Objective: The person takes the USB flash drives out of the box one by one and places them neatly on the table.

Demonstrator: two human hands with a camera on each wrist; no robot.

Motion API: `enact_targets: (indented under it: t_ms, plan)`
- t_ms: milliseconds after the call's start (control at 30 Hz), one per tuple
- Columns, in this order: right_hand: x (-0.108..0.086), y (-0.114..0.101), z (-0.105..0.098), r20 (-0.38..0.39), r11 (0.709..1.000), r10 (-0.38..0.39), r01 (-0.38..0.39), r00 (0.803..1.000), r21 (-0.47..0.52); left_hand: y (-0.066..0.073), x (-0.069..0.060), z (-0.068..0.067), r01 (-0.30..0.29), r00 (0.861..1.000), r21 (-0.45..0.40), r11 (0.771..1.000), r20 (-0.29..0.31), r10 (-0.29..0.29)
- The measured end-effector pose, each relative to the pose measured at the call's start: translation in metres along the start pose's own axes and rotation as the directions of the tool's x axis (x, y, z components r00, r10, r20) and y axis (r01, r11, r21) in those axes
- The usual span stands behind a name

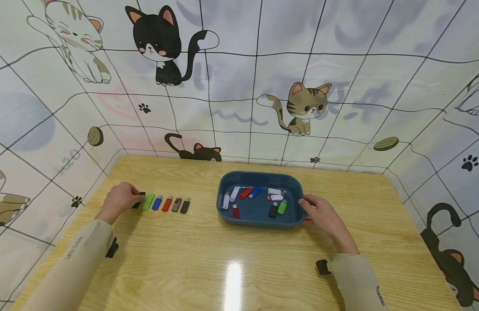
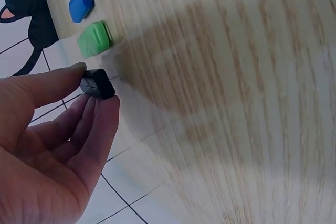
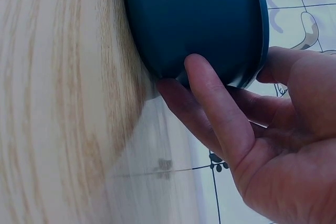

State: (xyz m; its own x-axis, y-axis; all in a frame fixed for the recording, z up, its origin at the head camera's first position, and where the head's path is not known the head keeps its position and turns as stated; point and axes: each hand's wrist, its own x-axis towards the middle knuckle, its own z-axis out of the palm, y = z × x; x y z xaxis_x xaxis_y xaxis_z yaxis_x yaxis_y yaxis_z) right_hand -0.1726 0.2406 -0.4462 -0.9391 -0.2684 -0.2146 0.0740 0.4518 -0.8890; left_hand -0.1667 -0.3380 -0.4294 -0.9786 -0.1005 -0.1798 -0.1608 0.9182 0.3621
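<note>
At the left end of a row of USB sticks, my left hand (image 1: 120,199) pinches a black USB stick (image 2: 98,83) between thumb and fingers. Beside it lie a green USB stick (image 1: 148,201), a blue one (image 1: 157,202), a red one (image 1: 167,204), a grey-and-brown one (image 1: 176,204) and a black one (image 1: 185,205). My right hand (image 1: 324,217) grips the right end of a dark blue tray (image 1: 255,223), thumb at the rim and fingers against the outer wall. Inside are several more sticks, among them a white one (image 1: 226,201), a red one (image 1: 245,192) and a green one (image 1: 282,207).
All of this stands on a light wooden table (image 1: 177,259). Behind and along the sides hangs a white cat-print sheet (image 1: 239,112). A bright light reflection shows on the table's near part.
</note>
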Motion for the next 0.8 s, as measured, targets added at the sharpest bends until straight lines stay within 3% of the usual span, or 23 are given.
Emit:
enact_targets:
  t_ms: [433,800]
  plan:
    - [0.0019,0.0014,0.0017,-0.013,1.0,0.011,-0.011,1.0,-0.015,-0.0005,-0.0011,0.0017,0.047,0.998,0.042,0.998,0.027,-0.048]
    - [0.002,0.0015,0.0002,-0.017,1.0,0.016,-0.017,1.0,-0.014,-0.0016,0.0029,0.0047,0.03,0.999,0.047,0.998,0.027,-0.032]
